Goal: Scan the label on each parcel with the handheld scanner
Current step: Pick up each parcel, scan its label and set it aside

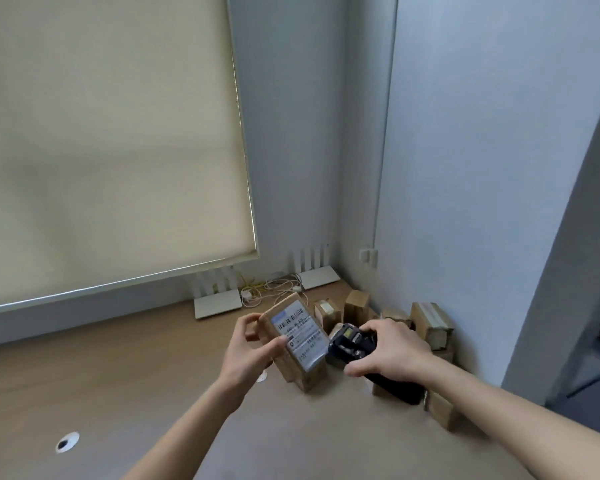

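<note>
Wooden bench (84, 375) runs into a corner of grey walls, a drawn roller blind (111, 133) on the left; a round cable port (67, 442) is set in the near left of the bench.

Nearest, both forearms are reached in; left hand (253, 344) is clenched round the parcel (293, 344), thumb across the label's left edge, fingers behind; parcel is stood on its lower end on the bench and tipped back, label (300, 336) faced up toward the camera.

Right hand (392, 348) is wrapped round the black handheld scanner (352, 342), scanner head just beside the label's right edge, its window apparently aimed at the label; whether a trigger is pressed cannot be told.

Judgement: scan step in hand; parcel is best held still and barcode lines kept clear of the thumb; scanner is best backed off slightly and squared to the label so glare on the glossy face is avoided.

Behind and right, more small parcels (430, 323) are clustered against the wall; farther back, two white routers (219, 303) and a cable tangle (274, 285) sit under the blind.
</note>
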